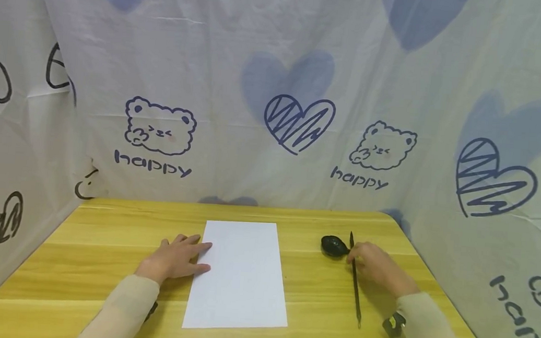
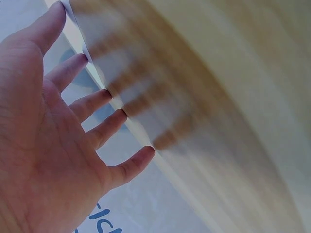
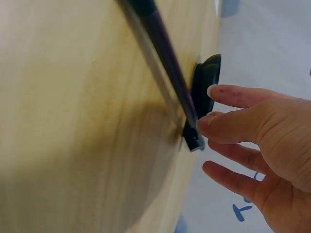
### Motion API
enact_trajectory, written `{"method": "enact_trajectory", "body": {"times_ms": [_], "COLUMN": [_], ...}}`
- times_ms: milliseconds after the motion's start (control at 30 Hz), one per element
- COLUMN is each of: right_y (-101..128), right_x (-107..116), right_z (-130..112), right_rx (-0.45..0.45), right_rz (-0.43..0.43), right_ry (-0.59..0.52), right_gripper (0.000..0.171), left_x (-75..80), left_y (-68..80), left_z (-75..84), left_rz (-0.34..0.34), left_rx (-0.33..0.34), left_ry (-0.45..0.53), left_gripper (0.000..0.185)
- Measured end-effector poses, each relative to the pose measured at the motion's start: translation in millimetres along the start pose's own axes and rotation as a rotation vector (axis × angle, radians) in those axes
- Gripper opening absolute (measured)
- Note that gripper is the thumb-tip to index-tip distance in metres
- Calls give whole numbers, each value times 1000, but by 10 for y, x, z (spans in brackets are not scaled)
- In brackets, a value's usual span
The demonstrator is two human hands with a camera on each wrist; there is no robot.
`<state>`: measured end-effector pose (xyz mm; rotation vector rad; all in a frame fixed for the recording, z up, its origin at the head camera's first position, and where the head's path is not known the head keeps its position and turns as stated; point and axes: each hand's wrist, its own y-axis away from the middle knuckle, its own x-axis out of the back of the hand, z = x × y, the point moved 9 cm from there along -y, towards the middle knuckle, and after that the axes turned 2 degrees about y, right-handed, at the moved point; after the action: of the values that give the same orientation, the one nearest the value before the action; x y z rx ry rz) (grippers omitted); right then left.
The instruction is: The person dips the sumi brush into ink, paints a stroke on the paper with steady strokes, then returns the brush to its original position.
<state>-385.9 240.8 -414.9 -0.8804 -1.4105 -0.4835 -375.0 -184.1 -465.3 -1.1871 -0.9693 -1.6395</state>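
Observation:
A blank white sheet of paper [image 1: 244, 274] lies on the wooden table. My left hand [image 1: 177, 259] rests along the sheet's left edge, fingers spread and straight, thumb and forefinger over the paper. In the left wrist view its fingertips [image 2: 143, 151] line up along the table surface. On the right, my right hand [image 1: 372, 262] pinches a slender dark brush [image 1: 355, 287] near its far, pointed end, with thumb [image 3: 214, 126] against the shaft. Just left of those fingertips sits a black spoon-shaped dish [image 1: 333, 245], its narrow end partly hidden by the brush and fingers.
The yellow wood-grain table [image 1: 121, 221] ends at a back edge against a white cloth [image 1: 229, 82] printed with hearts and bears. More cloth hangs on both sides. A dark wrist device [image 1: 393, 324] sits at my right sleeve.

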Motion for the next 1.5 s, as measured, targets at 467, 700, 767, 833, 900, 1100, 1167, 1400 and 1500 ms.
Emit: {"method": "enact_trajectory", "body": {"times_ms": [467, 700, 767, 833, 900, 1100, 1167, 1400, 1500], "right_y": [8, -3, -10, -19, -27, -36, -38, -43, -70], "right_x": [-125, -168, -174, -181, -187, -187, -185, -54, 84], "right_z": [0, -17, -26, -30, -36, -45, -41, -60, -86], "right_rx": [38, 57, 61, 62, 65, 74, 75, 103, 107], "right_rz": [3, 8, 8, 8, 9, 21, 25, 118, 168], "right_ry": [-5, 5, 2, 2, 5, 7, 6, 7, 13], "right_gripper": [41, 40, 40, 40, 40, 38, 38, 37, 29], "left_x": [0, 0, 6, 11, 13, 19, 21, 21, 10], "left_y": [-7, -5, -10, -9, -3, 5, 8, 2, 6], "left_z": [-15, -9, -7, -10, -12, -4, -5, -9, -22], "left_rz": [-5, 4, 8, 8, 7, 2, 1, -1, -4], "left_rx": [16, 0, -3, -1, 3, 6, 8, 9, 11], "left_ry": [-6, -18, -19, -19, -19, -15, -12, -4, 4], "left_gripper": [72, 72, 72, 72, 72, 72, 71, 71, 71]}}
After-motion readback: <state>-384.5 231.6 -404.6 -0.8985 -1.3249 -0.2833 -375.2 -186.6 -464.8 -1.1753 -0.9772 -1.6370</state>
